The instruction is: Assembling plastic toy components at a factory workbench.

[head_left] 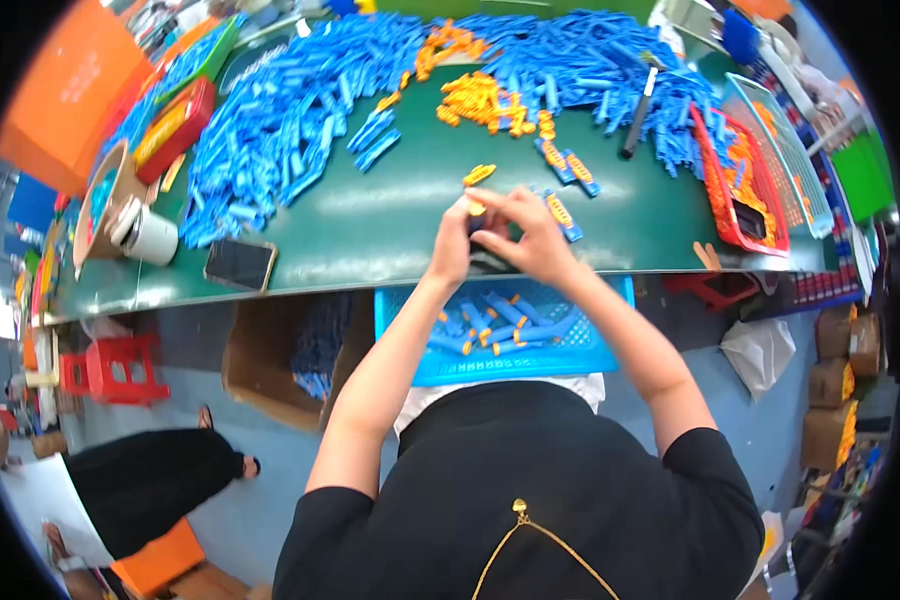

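Over the near edge of the green table (370, 225), my left hand (451, 245) and my right hand (538, 240) meet with their fingers closed around a small dark piece with a yellow bit (477, 211). My fingers cover most of it, so its kind is not clear. Just beyond my fingertips lies a small yellow-orange part (479, 175). Blue strips with orange middles lie by my right hand, the nearest one (564, 216) beside its knuckles. Below my wrists, a light-blue basket (510, 378) holds several blue tube-like pieces with orange ends (505, 325).
Heaps of blue pieces (280, 130) and orange parts (480, 103) cover the table's far side. A black-handled tool (638, 120) lies at right, near a red basket (708, 190). A phone (241, 265) and white cup (150, 235) stand left. Another person (150, 485) is at lower left.
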`<state>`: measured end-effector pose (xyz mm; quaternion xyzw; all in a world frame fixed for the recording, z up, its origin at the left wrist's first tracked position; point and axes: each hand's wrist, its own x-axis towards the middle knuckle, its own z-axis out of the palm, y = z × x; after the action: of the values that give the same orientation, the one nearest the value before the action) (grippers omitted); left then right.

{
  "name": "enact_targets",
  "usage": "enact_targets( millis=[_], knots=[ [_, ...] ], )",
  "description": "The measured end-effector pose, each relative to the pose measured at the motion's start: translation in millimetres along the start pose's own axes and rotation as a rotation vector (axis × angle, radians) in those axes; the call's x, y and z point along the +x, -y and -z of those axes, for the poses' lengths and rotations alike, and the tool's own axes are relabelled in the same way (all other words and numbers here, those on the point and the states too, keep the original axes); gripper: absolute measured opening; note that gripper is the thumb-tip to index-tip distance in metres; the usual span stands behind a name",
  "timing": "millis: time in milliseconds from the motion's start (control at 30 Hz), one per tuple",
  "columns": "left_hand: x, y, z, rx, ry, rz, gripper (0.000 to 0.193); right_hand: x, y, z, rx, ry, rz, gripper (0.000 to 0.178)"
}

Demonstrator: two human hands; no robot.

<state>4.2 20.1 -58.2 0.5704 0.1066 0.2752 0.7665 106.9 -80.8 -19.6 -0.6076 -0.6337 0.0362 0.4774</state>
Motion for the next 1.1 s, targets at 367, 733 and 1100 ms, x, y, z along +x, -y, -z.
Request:
enact_targets(
  millis=[367,733,1100],
  knots=[
    [-5.7,-8.9,-20.4,-0.002,-0.139,0.049,0.039,4.1,-8.0,-7.4,0.331,-0.034,-0.22,0.025],
    [-14.5,-9.8,-16.3,0.026,-0.052,0.039,0.044,1.3,1.1,-20.6,0.089,-0.175,-0.203,0.029],
    [-56.2,-84.2,72.5,1.205,-0.566,-0.377,0.046,9.2,18.4,34.8,0.214,0.342,-0.325,0.036]
  ],
)
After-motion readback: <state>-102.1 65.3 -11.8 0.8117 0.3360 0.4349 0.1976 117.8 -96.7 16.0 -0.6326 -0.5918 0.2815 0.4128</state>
